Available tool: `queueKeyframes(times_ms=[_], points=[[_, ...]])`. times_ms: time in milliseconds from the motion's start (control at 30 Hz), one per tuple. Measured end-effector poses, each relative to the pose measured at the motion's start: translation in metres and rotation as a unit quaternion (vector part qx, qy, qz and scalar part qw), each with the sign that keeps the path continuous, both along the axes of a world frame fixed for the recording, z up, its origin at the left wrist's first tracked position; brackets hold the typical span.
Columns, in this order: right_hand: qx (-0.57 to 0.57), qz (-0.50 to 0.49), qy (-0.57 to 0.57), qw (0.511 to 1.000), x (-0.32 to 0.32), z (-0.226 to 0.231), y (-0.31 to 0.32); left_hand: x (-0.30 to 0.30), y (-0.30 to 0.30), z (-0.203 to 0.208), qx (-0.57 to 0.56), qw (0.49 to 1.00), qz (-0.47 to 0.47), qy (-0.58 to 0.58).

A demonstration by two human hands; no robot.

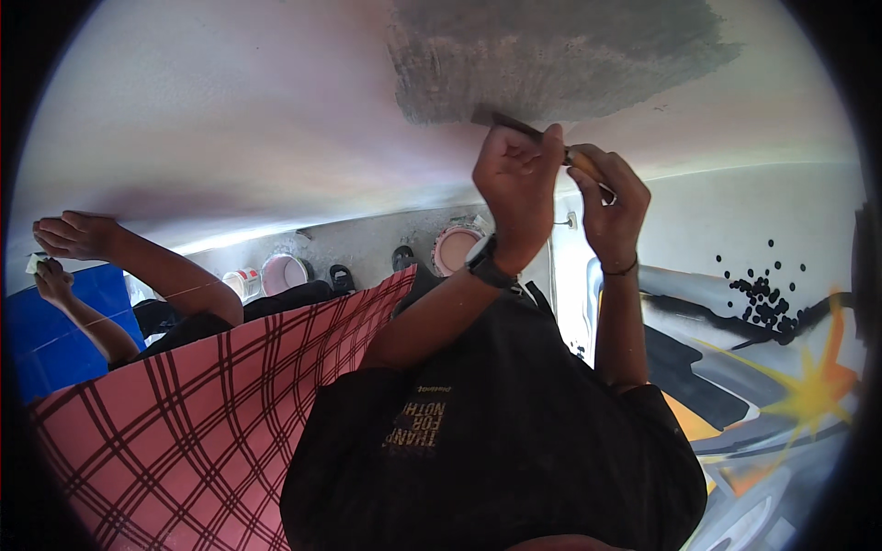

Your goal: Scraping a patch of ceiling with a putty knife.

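A putty knife with a wooden handle (585, 166) and a dark blade (501, 119) lies against a pale painted surface. My right hand (617, 197), a thin band on its wrist, is closed around the handle. Beside it my left hand (516, 179), wearing a dark watch (487, 261), has curled fingers and a raised thumb at the blade end; exactly where its fingers meet the tool is partly hidden. The blade's tip reaches the lower edge of a rough grey patch (560, 60) on the surface.
At left, another person's hands (78, 236) hold a small pale piece near a blue panel (69, 321). A red plaid cloth (211, 413) spans between us. Pinkish buckets (457, 250) and dark sandals (342, 278) sit below. Right stands a wall with painted artwork (808, 381).
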State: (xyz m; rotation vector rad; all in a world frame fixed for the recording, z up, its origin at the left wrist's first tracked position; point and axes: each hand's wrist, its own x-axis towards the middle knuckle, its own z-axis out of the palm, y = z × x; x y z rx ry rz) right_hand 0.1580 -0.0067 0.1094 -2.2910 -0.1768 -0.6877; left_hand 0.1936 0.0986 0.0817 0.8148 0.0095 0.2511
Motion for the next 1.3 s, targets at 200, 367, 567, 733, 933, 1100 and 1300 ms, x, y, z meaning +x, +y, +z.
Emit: queueKeyframes(times_ms=[200, 367, 567, 733, 933, 1100, 1300], points=[[0.100, -0.017, 0.070, 0.992, -0.027, -0.016, -0.025, -0.003, 0.017, -0.020, -0.046, 0.997, -0.065, -0.022], [0.194, 0.084, 0.191, 0.958, -0.029, -0.045, 0.002, -0.002, 0.025, -0.046, -0.044, 0.987, -0.154, 0.026], [0.306, 0.162, 0.262, 0.901, -0.033, -0.076, 0.022, -0.011, 0.043, -0.025, -0.030, 0.978, -0.207, 0.020], [0.376, 0.174, 0.290, 0.863, -0.039, -0.088, 0.049, -0.014, 0.060, -0.043, 0.071, 0.981, -0.180, 0.025], [0.159, 0.185, 0.098, 0.965, -0.013, -0.082, 0.058, -0.010, 0.068, -0.041, 0.145, 0.982, -0.124, -0.007], [0.418, 0.201, 0.133, 0.876, 0.000, -0.050, 0.064, -0.017, 0.076, -0.036, 0.180, 0.970, -0.164, 0.003], [0.456, 0.093, 0.074, 0.882, 0.009, -0.031, 0.085, -0.026, 0.078, -0.026, 0.196, 0.959, -0.204, -0.012]])
